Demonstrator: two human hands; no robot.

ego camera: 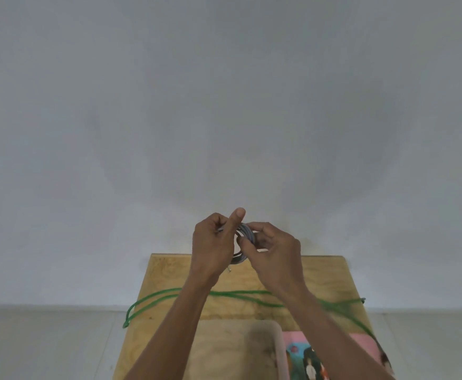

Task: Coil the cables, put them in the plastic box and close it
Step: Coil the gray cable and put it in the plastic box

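Both hands are raised above the far edge of the wooden table (pixel 331 278). Between them is a small coil of grey cable (pixel 245 232). My left hand (pixel 215 246) grips one side of the coil, thumb pointing up. My right hand (pixel 275 249) pinches the coil's other side with its fingertips. A loose cable end pokes out below the left hand. A long green cable (pixel 238 293) lies uncoiled across the table, with loops hanging over both side edges. A clear plastic box (pixel 277 344) stands open at the near edge, partly under my forearms.
A pink lid with a printed picture (pixel 304 355) lies right of the box, partly under my right forearm. A plain grey wall fills the background, and light floor shows on both sides of the narrow table.
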